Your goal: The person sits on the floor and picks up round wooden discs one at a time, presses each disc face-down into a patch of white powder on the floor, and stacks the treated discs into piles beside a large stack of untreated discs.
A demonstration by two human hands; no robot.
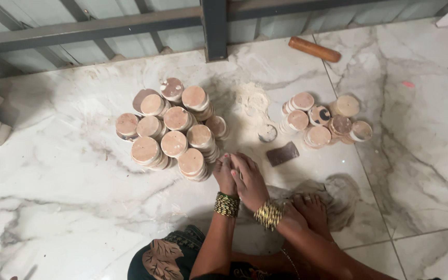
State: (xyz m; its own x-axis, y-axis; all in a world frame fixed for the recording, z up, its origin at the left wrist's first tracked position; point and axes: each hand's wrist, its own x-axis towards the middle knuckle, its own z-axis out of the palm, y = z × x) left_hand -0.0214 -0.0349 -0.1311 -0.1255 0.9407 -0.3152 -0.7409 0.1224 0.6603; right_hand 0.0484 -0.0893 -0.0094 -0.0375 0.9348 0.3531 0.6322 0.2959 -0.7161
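Both my hands meet low on the marble floor [68,207] just right of a large cluster of stacked round wooden discs [169,132]. My left hand [225,176] is curled around something small that I cannot make out. My right hand [250,181] lies over it, fingers pressed against the left hand. Each wrist wears a band of gold bangles. A smaller group of disc stacks [322,122] stands farther right. One dark rectangular block [282,154] lies between the hands and that group.
A pile of pale sawdust [252,101] and a small round lid-like piece [267,134] lie behind the hands. A wooden handle [315,50] rests near the grey metal frame [214,28]. My bare foot [315,210] sits on a dusty patch.
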